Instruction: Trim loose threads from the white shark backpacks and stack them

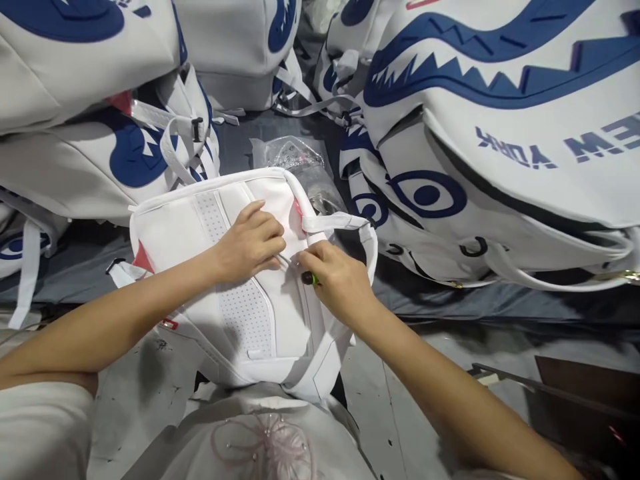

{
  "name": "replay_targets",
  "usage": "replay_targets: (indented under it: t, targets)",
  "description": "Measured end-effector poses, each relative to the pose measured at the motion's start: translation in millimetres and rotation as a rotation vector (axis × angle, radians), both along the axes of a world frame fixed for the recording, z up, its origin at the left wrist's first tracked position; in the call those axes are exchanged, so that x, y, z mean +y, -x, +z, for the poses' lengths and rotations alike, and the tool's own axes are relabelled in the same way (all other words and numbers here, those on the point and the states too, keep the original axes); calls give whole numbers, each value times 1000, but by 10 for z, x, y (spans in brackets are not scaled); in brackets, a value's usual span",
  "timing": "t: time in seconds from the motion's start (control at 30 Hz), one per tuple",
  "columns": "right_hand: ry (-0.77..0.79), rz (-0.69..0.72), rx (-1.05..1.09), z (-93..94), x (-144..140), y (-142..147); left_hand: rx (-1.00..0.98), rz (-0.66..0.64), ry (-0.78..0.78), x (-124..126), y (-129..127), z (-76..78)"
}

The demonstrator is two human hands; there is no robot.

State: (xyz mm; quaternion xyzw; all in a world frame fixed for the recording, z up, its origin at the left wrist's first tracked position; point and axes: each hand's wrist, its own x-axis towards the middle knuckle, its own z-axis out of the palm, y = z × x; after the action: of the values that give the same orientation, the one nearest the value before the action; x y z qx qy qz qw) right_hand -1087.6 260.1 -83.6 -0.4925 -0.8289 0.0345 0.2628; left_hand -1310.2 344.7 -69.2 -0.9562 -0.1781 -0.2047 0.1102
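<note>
A small white backpack (255, 277) lies across my lap with its back panel up, showing a dotted mesh strip, white piping and red corner patches. My left hand (253, 243) rests on this panel, its fingers bent and closed on the material near a piped seam. Just to the right, my right hand (337, 280) is closed around a small tool with a black and green handle (309, 278); its tip is hidden, so I cannot tell its kind. Between the two hands a thin pale strip of piping shows. A white shoulder strap (345, 222) loops out at the upper right.
Large white backpacks with blue shark-mouth prints (500, 73) are piled at the right. More white backpacks (85, 167) are stacked at the left and back. A clear plastic bag (295, 157) lies on the dark table cover (240, 143) behind the small backpack.
</note>
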Motion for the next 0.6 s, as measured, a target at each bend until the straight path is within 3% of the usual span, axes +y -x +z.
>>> replay_targets:
  t: [0.1,0.4,0.53,0.6]
  targets:
    - [18,81,-179,-100,93,-18,-80,-26,-35,-35,30,-83]
    - [-160,150,-208,-132,166,-9,-145,-70,-109,-6,49,-228]
    - [-315,203,-358,-101,239,50,-135,-71,-95,0,81,-150]
    - [-392,230,-421,-64,287,37,-223,62,-88,56,174,-48]
